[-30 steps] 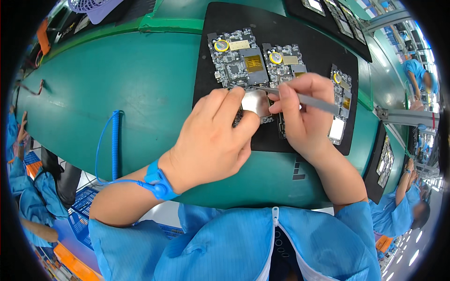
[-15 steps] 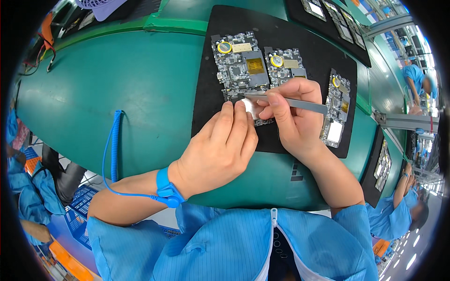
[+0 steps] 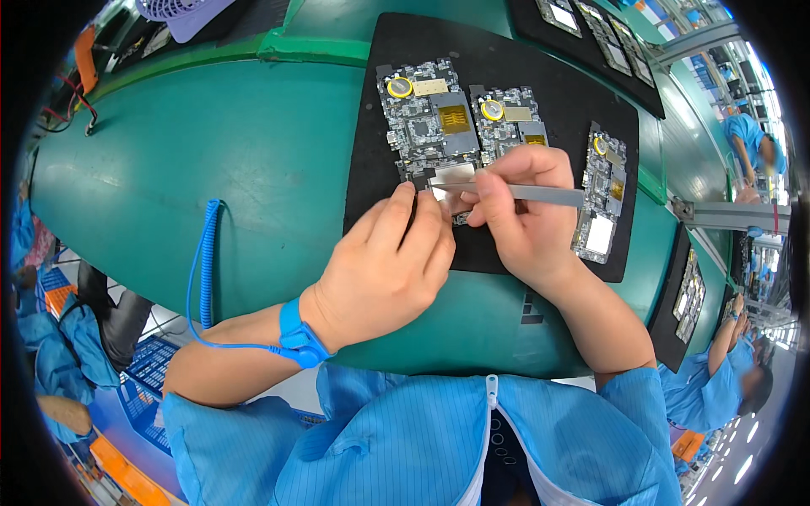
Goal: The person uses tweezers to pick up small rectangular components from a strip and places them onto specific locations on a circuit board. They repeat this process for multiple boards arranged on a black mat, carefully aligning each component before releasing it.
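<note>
On a black mat (image 3: 364,181) lie several circuit boards. The leftmost circuit board (image 3: 413,126) carries a yellow-rimmed coin cell (image 3: 399,87) and has a shiny silver plate (image 3: 458,174) at its near end. The fingers of my left hand (image 3: 375,253) are stretched out and slightly apart, their tips touching that near end; the thumb is hidden. My right hand (image 3: 536,219) is closed around grey metal tweezers (image 3: 548,195), held nearly level with the tip over the silver plate. Beyond my right hand lies a second circuit board (image 3: 506,118), partly covered by the fingers.
A third circuit board (image 3: 601,194) lies at the mat's right side. More boards rest on dark mats at the far right (image 3: 612,46) and near right (image 3: 688,295). From my blue wrist strap (image 3: 301,335) a coiled cord (image 3: 205,261) runs across the green table (image 3: 169,152). Co-workers sit on both sides.
My left fingertips have drawn back slightly toward me, baring more of the silver plate. The tweezers' tip has moved slightly down and left over the plate.
</note>
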Demonstrator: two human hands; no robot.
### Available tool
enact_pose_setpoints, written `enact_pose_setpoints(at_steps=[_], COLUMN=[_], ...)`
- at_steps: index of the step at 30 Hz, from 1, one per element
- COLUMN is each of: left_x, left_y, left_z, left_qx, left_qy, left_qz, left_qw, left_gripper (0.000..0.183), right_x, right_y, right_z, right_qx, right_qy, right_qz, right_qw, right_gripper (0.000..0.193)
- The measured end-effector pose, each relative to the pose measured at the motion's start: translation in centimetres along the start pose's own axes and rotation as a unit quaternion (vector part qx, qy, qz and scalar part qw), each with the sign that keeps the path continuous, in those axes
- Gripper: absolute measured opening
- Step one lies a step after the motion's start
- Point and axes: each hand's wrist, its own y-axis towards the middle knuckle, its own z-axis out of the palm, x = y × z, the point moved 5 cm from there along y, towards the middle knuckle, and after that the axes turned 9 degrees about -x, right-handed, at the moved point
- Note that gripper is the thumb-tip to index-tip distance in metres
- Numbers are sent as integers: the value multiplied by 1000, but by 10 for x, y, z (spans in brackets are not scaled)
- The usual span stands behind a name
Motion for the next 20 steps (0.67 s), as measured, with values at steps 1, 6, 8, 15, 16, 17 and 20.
enact_pose_setpoints(at_steps=[1, 6, 8, 15, 16, 17, 20], left_x=[2, 11, 10, 77, 87, 97, 119], left_y=[1, 5, 4, -15, -21, -20, 0], left_z=[0, -2, -5, -34, -26, -19, 8], left_qx=[-2, 25, 38, 87, 91, 100, 167], left_qy=[-22, -86, -61, -292, -424, -469, -493], left_qz=[-16, -60, -26, -474, -550, -581, -548], left_qw=[1000, 994, 997, 826, 714, 657, 655], left_gripper=[37, 40, 39, 38, 46, 49, 53], right_x=[1, 23, 33, 17, 14, 8, -21], right_y=[0, 13, 9, -40, -48, -55, -53], right_z=[-2, -32, -54, -217, -238, -240, -227], right_qx=[-11, -122, -129, -247, -272, -245, -177], right_qy=[35, 144, 182, -66, -153, -161, -41], right_qz=[35, 109, 111, 226, 271, 345, 442], right_qw=[999, 976, 968, 940, 911, 892, 878], right_gripper=[22, 21, 17, 28, 31, 39, 47])
